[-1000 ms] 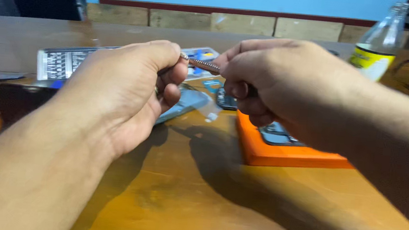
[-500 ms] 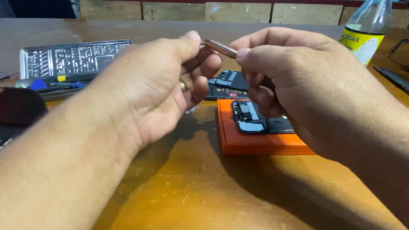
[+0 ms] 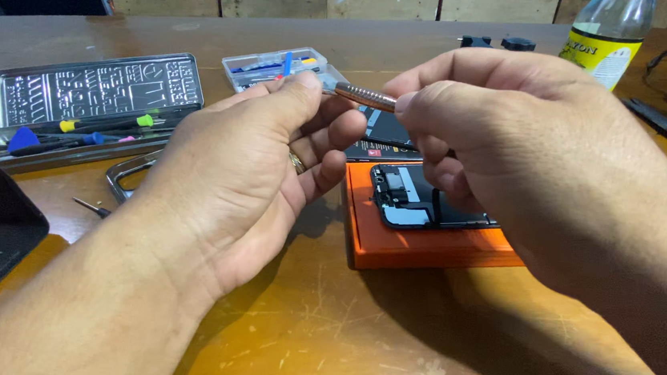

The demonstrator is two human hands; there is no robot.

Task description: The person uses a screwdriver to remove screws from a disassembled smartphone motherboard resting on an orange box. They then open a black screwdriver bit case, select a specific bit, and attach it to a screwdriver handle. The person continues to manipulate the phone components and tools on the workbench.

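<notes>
One yellow-labelled bottle (far right)

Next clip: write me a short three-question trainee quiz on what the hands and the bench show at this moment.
1. True or false: both hands grip the thin metal tool shaft.
2. What lies on the orange pad? A) an opened phone B) a bottle C) a ring
3. Which hand wears a ring?

Key:
1. True: the left hand pinches one end and the right hand the other, above the wooden table.
2. A: the opened phone, its insides showing.
3. The left hand; the ring is on one finger.
</notes>
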